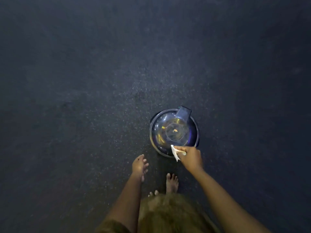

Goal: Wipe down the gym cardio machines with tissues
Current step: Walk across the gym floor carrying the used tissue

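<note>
A dark, speckled rubber gym floor (84, 81) fills nearly the whole view from the person's head camera, dimly lit and fading to black toward the edges. No cardio machine is in sight, and neither are any walls or other furnishings.

Just ahead of the right hand stands a round waste bin (156, 121), seen from straight above. Its glossy domed top catches yellowish glints, and a dark flap (183, 113) juts from the side farthest from the hand. A small orange scrap (175, 130) shows at the centre, though it is unclear whether it lies on the lid or inside.

Below the hands, a brown garment (168, 214) and two bare arms reach into the frame.

The right hand (191, 157) pinches a crumpled white tissue (175, 153) between its fingers and thumb, holding it at the bin's near rim. The left hand (138, 165) hangs beside it, apart from the bin, with its fingers loose and nothing in them. A bare foot (172, 182) stands on the floor just behind the right hand.

The tissue looks ready to be thrown away, which suggests one bout of wiping is over. How many machines are done, or still to do, cannot be judged from here.
</note>
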`<state>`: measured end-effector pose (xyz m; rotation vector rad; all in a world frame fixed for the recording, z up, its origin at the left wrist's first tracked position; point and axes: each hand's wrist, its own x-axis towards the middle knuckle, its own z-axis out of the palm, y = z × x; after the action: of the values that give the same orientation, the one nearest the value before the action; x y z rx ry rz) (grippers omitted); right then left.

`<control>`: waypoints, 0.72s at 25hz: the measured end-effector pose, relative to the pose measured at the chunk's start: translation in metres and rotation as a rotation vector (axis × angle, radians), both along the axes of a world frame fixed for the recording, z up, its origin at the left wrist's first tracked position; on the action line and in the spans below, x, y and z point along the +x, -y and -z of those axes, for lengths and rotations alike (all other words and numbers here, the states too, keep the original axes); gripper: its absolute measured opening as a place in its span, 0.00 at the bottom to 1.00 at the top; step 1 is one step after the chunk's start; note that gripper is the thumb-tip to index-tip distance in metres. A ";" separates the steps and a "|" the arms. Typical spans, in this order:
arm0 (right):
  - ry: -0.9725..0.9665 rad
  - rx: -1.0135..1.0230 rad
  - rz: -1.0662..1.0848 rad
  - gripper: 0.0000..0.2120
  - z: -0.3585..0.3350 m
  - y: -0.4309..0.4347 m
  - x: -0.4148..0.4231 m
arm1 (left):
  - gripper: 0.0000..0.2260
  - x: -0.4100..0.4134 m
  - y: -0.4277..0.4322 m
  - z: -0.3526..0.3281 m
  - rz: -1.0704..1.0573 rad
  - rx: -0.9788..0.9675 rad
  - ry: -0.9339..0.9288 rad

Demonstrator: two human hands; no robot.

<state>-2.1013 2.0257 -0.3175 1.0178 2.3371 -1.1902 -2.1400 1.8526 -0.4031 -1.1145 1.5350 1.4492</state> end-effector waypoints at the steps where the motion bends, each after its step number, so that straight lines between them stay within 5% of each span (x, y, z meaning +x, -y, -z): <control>1: -0.012 0.001 0.029 0.12 0.019 -0.002 -0.002 | 0.17 -0.006 -0.005 0.026 0.005 -0.004 0.016; 7: 0.005 0.004 0.122 0.13 0.115 -0.024 0.004 | 0.17 -0.022 -0.064 0.122 -0.092 0.149 0.095; 18: 0.049 -0.053 0.239 0.14 0.118 -0.033 0.010 | 0.17 -0.030 -0.080 0.113 -0.192 0.193 0.059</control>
<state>-2.0912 2.0582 -0.4356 1.3208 2.1809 -1.2879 -2.1704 1.9322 -0.5158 -1.2015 1.2448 1.6394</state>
